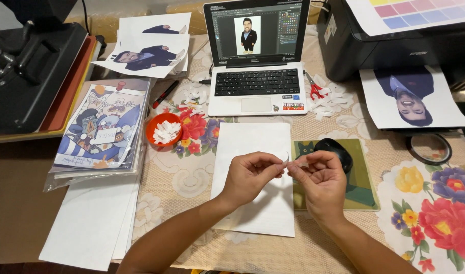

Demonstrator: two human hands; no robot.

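Observation:
My left hand (250, 175) and my right hand (321, 182) meet over a white sheet of paper (252, 142) lying on the flowered tablecloth. Both pinch one small white scrap of paper or tape (286, 159) between thumb and fingertips, held just above the sheet's right edge. My right hand hovers over a green mouse pad (362, 175) with a black mouse (334, 149) on it.
An open laptop (256, 81) stands behind the sheet. An orange bowl of white scraps (164, 130) sits to the left, next to stacked prints in plastic (103, 127). Red scissors (316, 90), a black printer (394, 45) with a printout, a heat press (29, 66) and a magnifier (429, 148) surround the area.

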